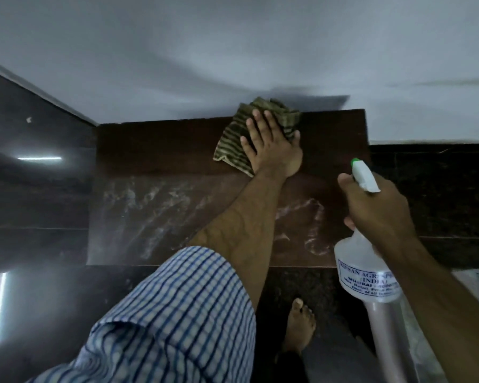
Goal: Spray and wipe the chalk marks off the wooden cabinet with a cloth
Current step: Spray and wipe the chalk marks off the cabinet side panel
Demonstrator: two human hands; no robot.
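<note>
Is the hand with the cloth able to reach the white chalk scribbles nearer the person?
Probably yes: the left hand presses the cloth just above the chalk marks, with nothing between.

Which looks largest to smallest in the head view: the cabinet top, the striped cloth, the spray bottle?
1. Wooden cabinet top.
2. Spray bottle, though its nearness to the camera inflates it.
3. Striped cloth, partly hidden under the left hand.

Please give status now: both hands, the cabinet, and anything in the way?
Left hand flat on cloth, far edge of cabinet. Right hand grips spray bottle. Chalk marks remain on near half. Nothing in the way.
</note>
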